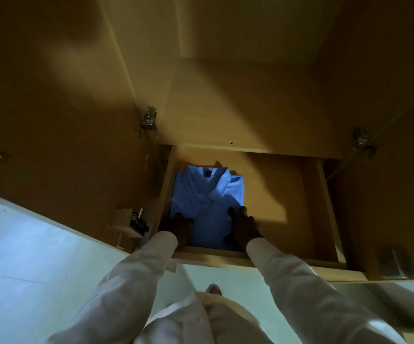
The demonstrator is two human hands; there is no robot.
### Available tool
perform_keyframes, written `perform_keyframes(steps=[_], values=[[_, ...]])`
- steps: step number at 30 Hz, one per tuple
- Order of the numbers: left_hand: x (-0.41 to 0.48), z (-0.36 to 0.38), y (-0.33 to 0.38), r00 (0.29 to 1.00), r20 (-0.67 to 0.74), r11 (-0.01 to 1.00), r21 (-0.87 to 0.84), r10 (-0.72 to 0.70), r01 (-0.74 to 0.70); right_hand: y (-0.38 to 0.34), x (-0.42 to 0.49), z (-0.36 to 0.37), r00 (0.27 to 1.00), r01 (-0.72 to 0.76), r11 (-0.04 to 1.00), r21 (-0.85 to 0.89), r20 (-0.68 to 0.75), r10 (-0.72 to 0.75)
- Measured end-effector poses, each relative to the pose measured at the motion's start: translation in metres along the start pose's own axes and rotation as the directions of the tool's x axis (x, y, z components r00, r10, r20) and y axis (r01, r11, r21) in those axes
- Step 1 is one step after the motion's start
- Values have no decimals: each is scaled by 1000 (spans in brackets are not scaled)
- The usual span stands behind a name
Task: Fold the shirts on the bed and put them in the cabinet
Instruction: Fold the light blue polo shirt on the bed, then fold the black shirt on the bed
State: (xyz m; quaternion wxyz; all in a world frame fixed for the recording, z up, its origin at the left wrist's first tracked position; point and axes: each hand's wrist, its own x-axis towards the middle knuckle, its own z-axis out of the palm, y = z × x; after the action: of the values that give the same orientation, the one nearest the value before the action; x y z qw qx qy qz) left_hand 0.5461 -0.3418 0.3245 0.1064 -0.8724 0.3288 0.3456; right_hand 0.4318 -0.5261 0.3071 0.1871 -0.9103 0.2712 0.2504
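Blue and folded, the shirt (207, 194) lies in the left part of the drawer (263, 259) of the wooden cabinet (225, 100), collar at the far end. Our left hand (182, 227) and right hand (243, 225) rest on its near corners, fingers spread flat on the cloth.

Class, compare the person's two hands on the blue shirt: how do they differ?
The left hand lies at the shirt's left edge, near the drawer wall; the right hand at its right edge, bare floor beyond. The right hand reaches farther in. Both rest on the shirt.
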Motion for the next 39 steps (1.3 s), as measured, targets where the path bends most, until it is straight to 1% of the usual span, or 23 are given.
perform_keyframes(steps=[2, 5, 7, 9, 10, 12, 13, 14, 16, 18, 19, 20, 21, 22, 23, 24, 25, 27, 29, 31, 35, 37, 39], values=[[-4, -3, 3, 1000, 20, 1000, -17, 8, -8, -1, -1, 1, 1000, -6, 1000, -5, -3, 6], [-9, -6, 5, 1000, 19, 999, -52, 13, -12, 1, -6, -3, 1000, -19, 999, 39, 9, 19], [-15, -5, 5, 997, -71, 989, -145, 20, -30, 1, -21, -9, 999, -36, 993, 115, -35, 40], [-23, -5, 6, 960, -278, 948, -293, 38, -122, 2, -42, -16, 987, -16, 969, 248, -149, 54], [-32, -5, 10, 915, -396, 907, -358, 70, -224, 3, -60, -18, 971, 2, 951, 308, -227, 71], [-52, -6, 24, 776, -615, 794, -400, 137, -457, 2, -97, -21, 914, 66, 921, 385, -394, 99], [-67, -3, 33, 704, -690, 726, -396, 168, -562, 1, -122, -16, 869, 106, 898, 427, -479, 125], [-82, -1, 42, 644, -742, 657, -394, 185, -643, -1, -142, -14, 812, 159, 879, 450, -565, 143], [-112, 18, 53, 582, -764, 524, -387, 278, -759, -7, -189, 5, 693, 231, 838, 494, -688, 215], [-134, 48, 57, 604, -690, 425, -445, 398, -788, -15, -230, 32, 635, 256, 792, 555, -714, 295], [-138, 65, 57, 641, -618, 400, -501, 456, -768, -20, -244, 47, 627, 250, 767, 591, -702, 336], [-141, 87, 54, 694, -518, 405, -568, 501, -716, -26, -259, 68, 623, 230, 748, 623, -685, 379], [-140, 106, 53, 757, -398, 447, -628, 518, -637, -29, -267, 87, 630, 200, 727, 657, -655, 418], [-141, 132, 50, 809, -266, 519, -653, 525, -551, -34, -278, 115, 640, 149, 710, 688, -615, 461], [-138, 148, 46, 845, -157, 595, -644, 512, -480, -39, -282, 132, 659, 112, 697, 708, -578, 482], [-139, 172, 44, 856, -52, 650, -628, 514, -428, -42, -289, 159, 684, 54, 678, 733, -522, 510], [-142, 196, 41, 856, 39, 683, -622, 515, -383, -46, -295, 186, 708, -1, 653, 757, -461, 535], [-148, 238, 31, 840, 157, 709, -628, 520, -321, -53, -306, 233, 746, -89, 592, 801, -340, 572], [-152, 280, 25, 825, 218, 716, -638, 521, -284, -55, -315, 281, 786, -153, 543, 826, -231, 574], [-152, 316, 21, 828, 242, 715, -655, 506, -245, -53, -320, 321, 818, -222, 499, 838, -119, 563], [-132, 413, 20, 845, 258, 760, -605, 468, -236, -35, -317, 411, 834, -358, 468, 808, 50, 550], [-116, 465, 23, 850, 256, 769, -593, 460, -238, -22, -309, 458, 832, -378, 467, 799, 72, 550], [-100, 516, 27, 859, 233, 763, -599, 456, -242, -11, -302, 502, 830, -353, 463, 813, 44, 556]])
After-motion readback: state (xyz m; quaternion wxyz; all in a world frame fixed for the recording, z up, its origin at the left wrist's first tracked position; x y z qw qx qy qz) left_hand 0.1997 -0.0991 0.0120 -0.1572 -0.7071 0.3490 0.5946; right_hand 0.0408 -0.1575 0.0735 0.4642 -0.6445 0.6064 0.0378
